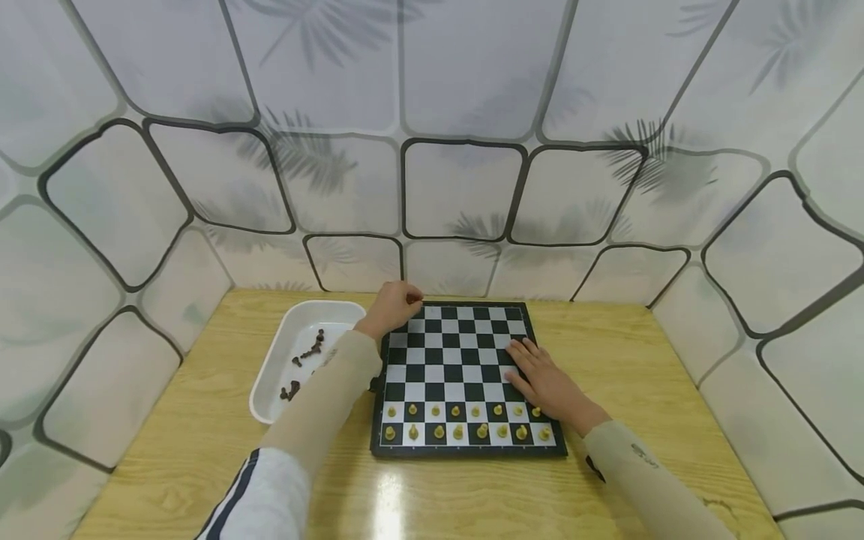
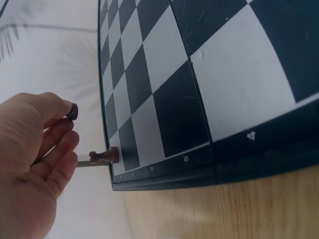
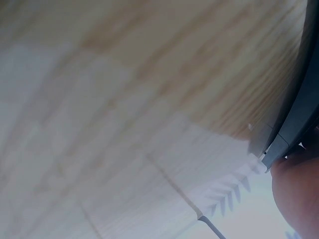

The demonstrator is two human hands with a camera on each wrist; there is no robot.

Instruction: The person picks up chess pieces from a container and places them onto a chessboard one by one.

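Observation:
My left hand (image 1: 392, 306) is over the far left corner of the chessboard (image 1: 454, 356). Thumb and fingertips pinch a small dark brown chess piece (image 2: 73, 112); its round end shows, the remainder is hidden by the fingers. A brown rook (image 2: 104, 156) stands on the board's corner square, close by these fingers in the left wrist view. My right hand (image 1: 540, 377) rests on the right edge of the board with its fingers extended. Yellow chess pieces (image 1: 482, 430) fill the two rows nearest me.
Left of the board, partly behind my left forearm, a white tray (image 1: 270, 364) contains several dark brown chess pieces (image 1: 313, 347). Everything sits on a wooden table (image 1: 202, 442). Patterned wall panels (image 1: 459, 191) enclose the table at the back and sides.

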